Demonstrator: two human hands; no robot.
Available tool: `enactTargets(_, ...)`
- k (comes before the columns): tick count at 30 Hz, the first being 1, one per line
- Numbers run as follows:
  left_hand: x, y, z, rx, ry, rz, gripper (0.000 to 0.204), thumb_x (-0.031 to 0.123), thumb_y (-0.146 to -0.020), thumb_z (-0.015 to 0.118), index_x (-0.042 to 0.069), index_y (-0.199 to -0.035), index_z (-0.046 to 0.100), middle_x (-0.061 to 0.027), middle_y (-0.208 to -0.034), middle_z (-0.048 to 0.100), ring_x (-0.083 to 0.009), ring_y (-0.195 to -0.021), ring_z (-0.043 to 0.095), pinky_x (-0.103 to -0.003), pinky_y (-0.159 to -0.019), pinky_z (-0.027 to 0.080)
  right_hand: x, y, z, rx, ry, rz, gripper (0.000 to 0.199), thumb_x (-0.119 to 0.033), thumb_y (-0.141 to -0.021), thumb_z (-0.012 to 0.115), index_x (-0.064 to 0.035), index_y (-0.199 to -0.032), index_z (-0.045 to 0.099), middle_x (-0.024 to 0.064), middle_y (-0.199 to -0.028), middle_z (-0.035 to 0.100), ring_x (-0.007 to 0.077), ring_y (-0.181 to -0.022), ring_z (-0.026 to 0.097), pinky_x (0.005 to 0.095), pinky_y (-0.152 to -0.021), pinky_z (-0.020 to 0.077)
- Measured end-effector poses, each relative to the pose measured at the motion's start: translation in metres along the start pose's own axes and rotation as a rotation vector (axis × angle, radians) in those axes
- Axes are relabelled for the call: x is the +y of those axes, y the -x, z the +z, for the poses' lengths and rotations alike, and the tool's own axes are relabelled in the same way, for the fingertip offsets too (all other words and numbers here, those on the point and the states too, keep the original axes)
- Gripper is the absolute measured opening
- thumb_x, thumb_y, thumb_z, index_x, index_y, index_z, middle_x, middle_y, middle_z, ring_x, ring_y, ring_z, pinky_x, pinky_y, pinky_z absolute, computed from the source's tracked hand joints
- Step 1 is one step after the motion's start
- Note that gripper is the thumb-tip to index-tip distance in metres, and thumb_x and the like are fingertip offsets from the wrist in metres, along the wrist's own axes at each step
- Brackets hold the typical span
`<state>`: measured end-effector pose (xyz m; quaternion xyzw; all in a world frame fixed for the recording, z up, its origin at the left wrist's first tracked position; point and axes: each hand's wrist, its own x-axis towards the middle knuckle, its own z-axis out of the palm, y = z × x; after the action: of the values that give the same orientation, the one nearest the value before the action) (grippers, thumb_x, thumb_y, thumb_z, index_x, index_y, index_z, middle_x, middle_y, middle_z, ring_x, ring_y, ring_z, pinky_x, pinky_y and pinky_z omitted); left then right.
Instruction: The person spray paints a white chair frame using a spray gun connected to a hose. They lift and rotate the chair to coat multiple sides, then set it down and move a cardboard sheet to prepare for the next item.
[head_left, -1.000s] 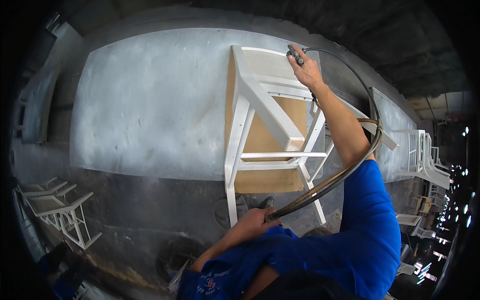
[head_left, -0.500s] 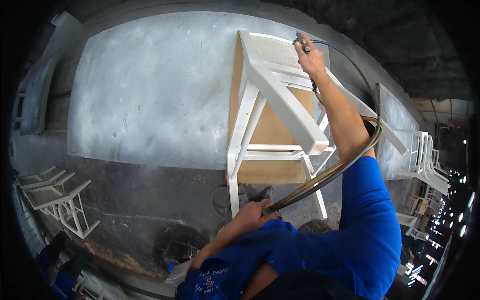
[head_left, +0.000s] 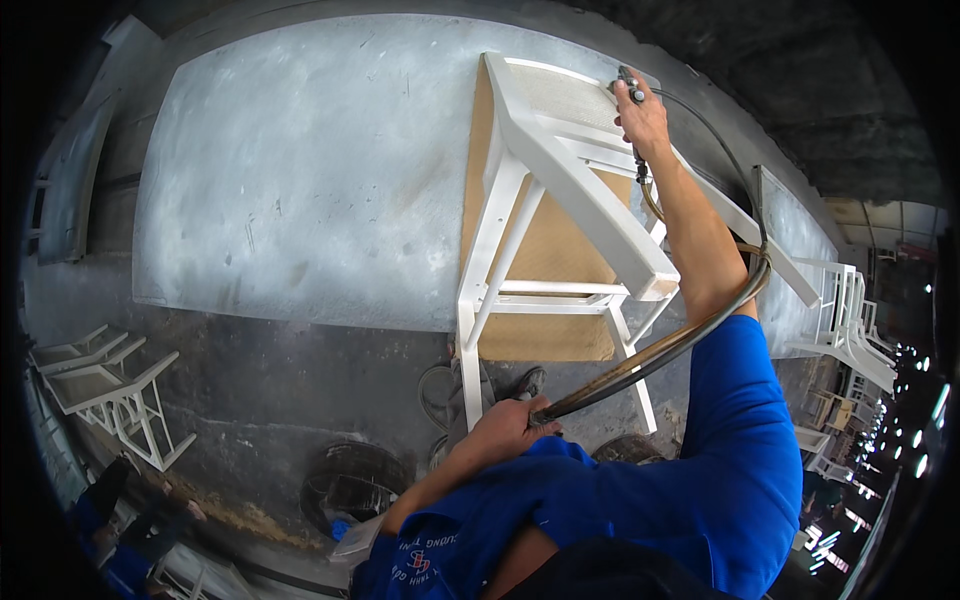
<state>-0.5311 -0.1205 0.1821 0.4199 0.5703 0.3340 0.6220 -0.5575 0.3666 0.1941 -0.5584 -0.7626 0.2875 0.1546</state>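
Gripping spray gun (head_left: 632, 88), right hand (head_left: 642, 120); left hand (head_left: 508, 432), hoses (head_left: 600, 393) (before chair (head_left: 580, 200); brown board (head_left: 545, 345) behind).

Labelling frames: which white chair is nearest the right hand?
The central chair, against the tan board: the right hand is beside it; left chairs and right chairs are farther.

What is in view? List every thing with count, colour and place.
Chair: one, white, centre.
Board: one, brown, seen through the chair's frame.
Panels: at least three, grey, the biggest left of centre.
Spray gun: one, dark, upper right of centre.
Hoses: at least two, dark and tan, looping right.
Left-side chairs: at least two, white, lower left.
Right-side chairs: several, white, far right.
Tubs: apparently two, dark, lower floor.
Other person: one, blue clothing, lower-left corner.
Shirt: one, blue, bottom.
Left hand: one, bare, around the hoses.
Right hand: one, bare, around the spray gun.
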Motion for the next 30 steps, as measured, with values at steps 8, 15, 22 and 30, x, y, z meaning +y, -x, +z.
enactTargets(8,-0.005,0.002,-0.002,-0.05,0.028,0.018,0.056,0.052,-0.097,0.064,0.0,-0.118,0.065,-0.0274,-0.088,0.07,-0.0486,-0.09,0.068,-0.052,-0.08,0.053,-0.038,0.02,0.02,-0.118,-0.224,-0.077,0.052,-0.042,-0.107,0.053,-0.0205,-0.154,0.048,0.0036,-0.086,0.064,0.0116,-0.071,0.065,0.0287,-0.048,0.0514)
enactTargets(15,-0.007,0.01,-0.002,-0.032,0.029,0.02,0.055,0.051,-0.097,0.065,-0.001,-0.117,0.064,-0.0278,-0.086,0.07,-0.0491,-0.09,0.067,-0.052,-0.079,0.053,-0.041,0.021,0.016,-0.094,-0.186,-0.041,0.056,-0.045,-0.106,0.053,-0.0198,-0.156,0.046,0.0045,-0.088,0.064,0.0121,-0.071,0.065,0.0291,-0.049,0.0517)
enactTargets(22,-0.01,0.021,-0.002,0.012,-0.035,0.037,0.068,0.054,-0.097,0.064,-0.008,-0.125,0.063,-0.0309,-0.091,0.07,-0.0487,-0.094,0.068,-0.051,-0.083,0.054,-0.016,0.01,-0.007,0.031,0.018,0.022,0.062,-0.052,-0.103,0.053,-0.0202,-0.155,0.047,0.0104,-0.092,0.072,0.0183,-0.075,0.072,0.0335,-0.057,0.0606)
enactTargets(30,-0.017,0.022,0.002,-0.096,0.005,-0.049,0.074,0.056,-0.096,0.064,-0.01,-0.13,0.061,-0.0335,-0.092,0.069,-0.0487,-0.097,0.069,-0.049,-0.086,0.054,-0.009,0.005,-0.01,0.051,0.065,0.064,0.059,-0.049,-0.104,0.052,-0.0215,-0.156,0.046,0.0082,-0.096,0.072,0.0161,-0.077,0.071,0.0326,-0.057,0.0607)
